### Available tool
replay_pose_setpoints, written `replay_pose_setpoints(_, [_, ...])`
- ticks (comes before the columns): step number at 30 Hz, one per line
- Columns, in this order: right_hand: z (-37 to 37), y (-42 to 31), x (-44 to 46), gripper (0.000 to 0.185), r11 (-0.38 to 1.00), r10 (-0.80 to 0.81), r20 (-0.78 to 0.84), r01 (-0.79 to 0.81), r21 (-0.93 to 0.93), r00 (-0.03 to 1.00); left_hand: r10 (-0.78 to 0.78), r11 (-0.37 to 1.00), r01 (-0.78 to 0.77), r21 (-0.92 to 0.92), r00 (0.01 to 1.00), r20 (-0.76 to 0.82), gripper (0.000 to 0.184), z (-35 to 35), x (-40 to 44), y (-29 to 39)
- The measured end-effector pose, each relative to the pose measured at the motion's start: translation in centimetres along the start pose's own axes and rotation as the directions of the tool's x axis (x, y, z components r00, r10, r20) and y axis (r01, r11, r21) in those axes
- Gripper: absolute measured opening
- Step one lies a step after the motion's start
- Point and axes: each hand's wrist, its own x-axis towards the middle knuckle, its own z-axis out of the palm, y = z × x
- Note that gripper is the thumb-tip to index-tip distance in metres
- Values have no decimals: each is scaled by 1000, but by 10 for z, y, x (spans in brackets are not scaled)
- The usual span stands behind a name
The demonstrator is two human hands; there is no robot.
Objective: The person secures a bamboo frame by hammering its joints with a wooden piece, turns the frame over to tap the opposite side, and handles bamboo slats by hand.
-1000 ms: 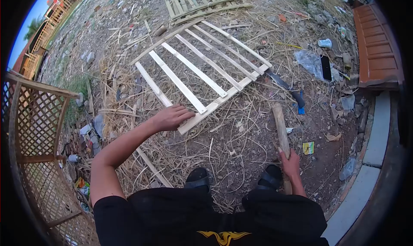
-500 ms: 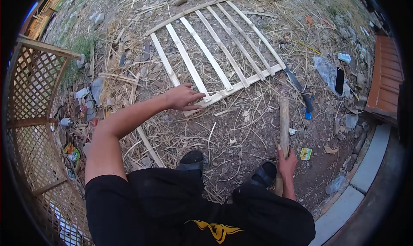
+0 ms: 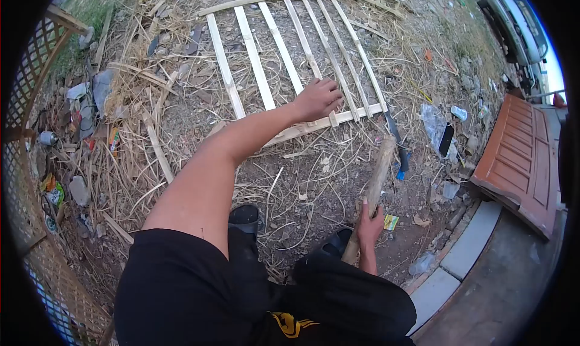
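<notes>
On the ground ahead lies a slatted wooden frame (image 3: 255, 62), pale thin slats fixed across two longer strips. My left hand (image 3: 319, 98) is over its near side, by the middle slats, with fingers curled; whatever they may hold is hidden. My right hand (image 3: 368, 226) is wrapped round a thick wooden stick (image 3: 379, 175), low on the right by my foot. The stick slants up and away toward the frame's near right corner. Just beyond its tip lies a dark machete (image 3: 396, 134), its blade end at that corner and its handle toward me.
A lattice panel (image 3: 37, 74) stands at the left. Brown panelled door (image 3: 513, 158) leans at the right above a concrete kerb (image 3: 471, 240). A phone (image 3: 446, 140) lies on clear plastic (image 3: 431, 125). Wood shavings and litter cover the soil; a vehicle (image 3: 516, 25) is far right.
My left hand has moved right along the frame's near strip, from the left slats to the middle ones, and its fingers have curled. The view has turned right. My right hand still holds the stick.
</notes>
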Motion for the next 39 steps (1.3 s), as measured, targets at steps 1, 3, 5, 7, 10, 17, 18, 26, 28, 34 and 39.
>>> replay_pose_setpoints(1, [1, -4, 1, 53, 999, 13, 21, -13, 36, 1000, -86, 996, 86, -11, 996, -39, 24, 3, 5, -3])
replay_pose_setpoints(3, [4, -4, 3, 52, 1000, 5, 13, -5, 15, 1000, -184, 983, 181, -39, 979, -88, 27, 9, 10, -11])
replay_pose_setpoints(5, [9, -4, 2, 51, 1000, 8, 1, -8, 6, 1000, -231, 972, 232, 48, 973, -22, 37, 16, 7, -19])
replay_pose_setpoints(7, [11, -6, 1, 50, 999, -19, 17, 20, -30, 1000, -178, 980, 179, 87, 984, -18, 40, 30, -3, -26])
replay_pose_setpoints(10, [10, -23, -8, 50, 997, -62, 7, 62, -46, 998, -170, 979, 145, 141, 968, 183, 52, 25, -13, -17])
replay_pose_setpoints(17, [-2, -71, -16, 49, 987, -67, 43, 72, -144, 997, -244, 946, 214, 244, 964, 101, 66, 45, -25, -5])
replay_pose_setpoints(18, [-3, -72, -14, 48, 984, -83, 51, 90, -155, 995, -238, 950, 209, 230, 966, 102, 66, 50, -24, -5])
replay_pose_setpoints(26, [-18, -110, 0, 43, 977, -73, 67, 85, -197, 995, -315, 925, 258, 277, 931, 183, 65, 46, -23, -2])
replay_pose_setpoints(28, [-26, -128, 16, 43, 963, -95, 77, 111, -245, 993, -316, 930, 263, 257, 929, 194, 66, 43, -23, 1])
replay_pose_setpoints(34, [-13, -160, 65, 42, 925, -315, 73, 324, -197, 946, -321, 928, 266, 260, 925, 202, 68, 35, -22, 3])
replay_pose_setpoints(39, [23, -130, 101, 46, 886, -427, 212, 453, -95, 879, -288, 940, 238, 243, 937, 199, 68, 32, -25, 1])
